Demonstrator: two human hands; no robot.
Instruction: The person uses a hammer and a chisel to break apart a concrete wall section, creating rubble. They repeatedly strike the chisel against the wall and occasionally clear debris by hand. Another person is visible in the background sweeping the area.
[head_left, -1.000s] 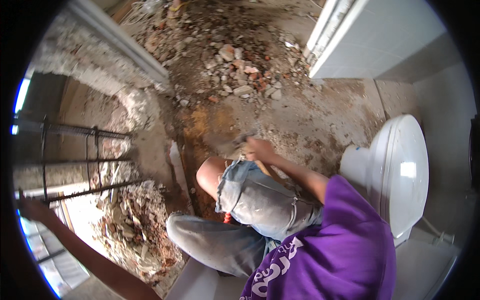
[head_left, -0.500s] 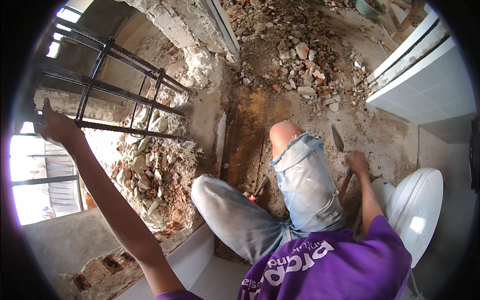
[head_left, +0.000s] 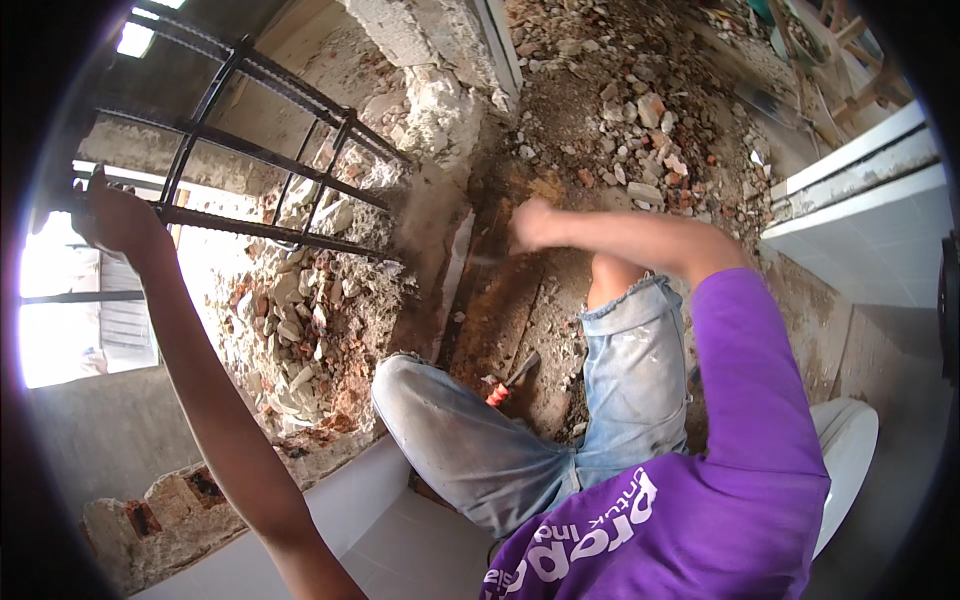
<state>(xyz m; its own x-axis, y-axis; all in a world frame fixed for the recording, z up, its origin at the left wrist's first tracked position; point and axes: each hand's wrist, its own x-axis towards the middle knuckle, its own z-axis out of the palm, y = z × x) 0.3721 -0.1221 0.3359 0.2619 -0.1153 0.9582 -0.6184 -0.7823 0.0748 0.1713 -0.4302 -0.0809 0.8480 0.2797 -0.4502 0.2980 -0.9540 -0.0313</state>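
Up at the left, the left hand [head_left: 120,218] is clenched around a bar of the black rebar cage [head_left: 265,150] that juts out of the broken brick wall [head_left: 300,330]. Across the rubble-strewn floor [head_left: 620,110], the right hand [head_left: 532,224] is blurred and reaches over a dug trench [head_left: 500,300]; it looks closed, perhaps on a thin tool, but its grip cannot be told for sure. Below it, between the knees in pale denim shorts, a red-handled tool [head_left: 508,382] lies in the dirt. A white toilet [head_left: 845,460] stands just beside the person's right side.
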